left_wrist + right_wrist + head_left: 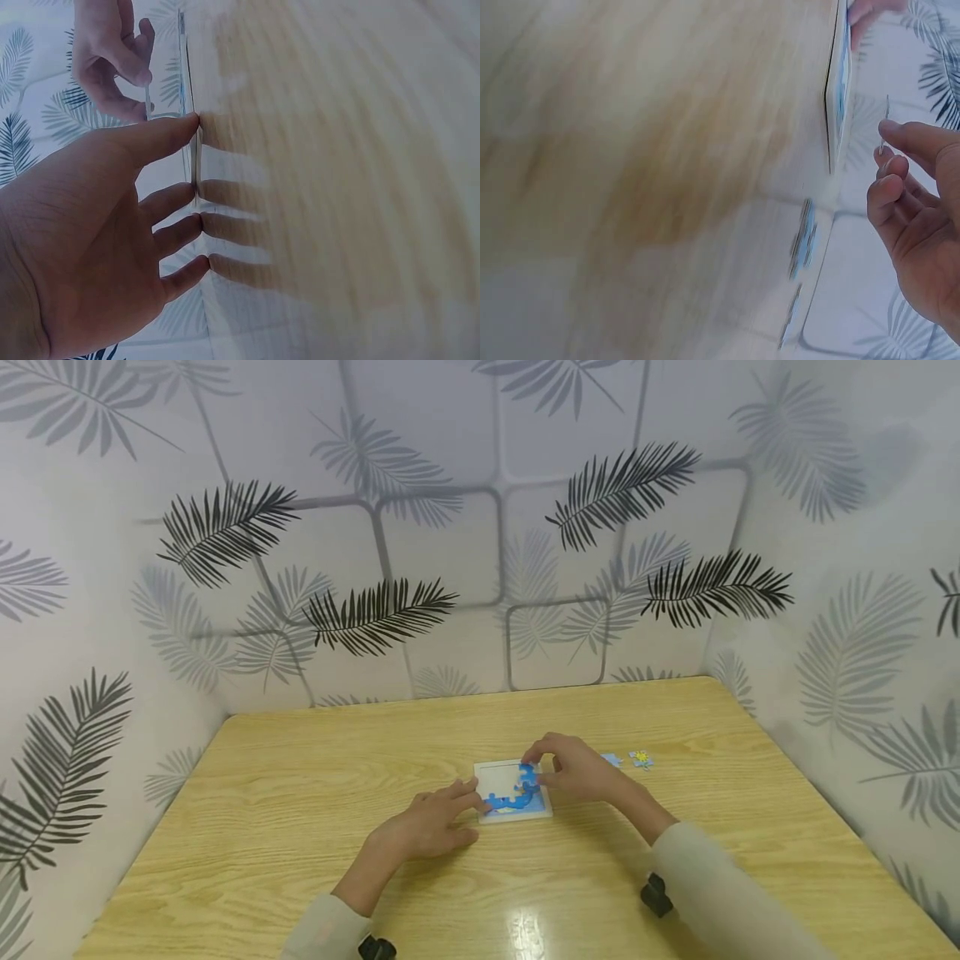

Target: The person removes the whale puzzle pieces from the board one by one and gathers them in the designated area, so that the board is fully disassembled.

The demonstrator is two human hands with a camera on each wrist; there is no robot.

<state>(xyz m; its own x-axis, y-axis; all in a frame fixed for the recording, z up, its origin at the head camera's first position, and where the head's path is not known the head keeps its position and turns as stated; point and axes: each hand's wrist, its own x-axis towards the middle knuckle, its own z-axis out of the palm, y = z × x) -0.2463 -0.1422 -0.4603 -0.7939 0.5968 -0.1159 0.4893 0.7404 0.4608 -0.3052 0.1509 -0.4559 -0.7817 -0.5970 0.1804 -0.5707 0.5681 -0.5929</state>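
Note:
A jigsaw puzzle tray (517, 817) with a white rim lies flat on the table. Blue joined pieces (513, 803) fill its near and right parts, while the far left shows bare white board. Between thumb and fingertips, my right hand (579, 768) pinches a puzzle piece (886, 124), seen edge-on and raised above the tray in both wrist views. My left hand (429, 825) rests at the tray's left side with fingers extended, fingertips touching the frame and the tabletop. Part of the held piece is hidden by the fingers.
To the right of the tray lie loose puzzle pieces: a light blue one (612, 760) and one with a yellow pattern (642, 759). The wooden table (300, 793) meets leaf-patterned walls (450, 652) at its back and sides.

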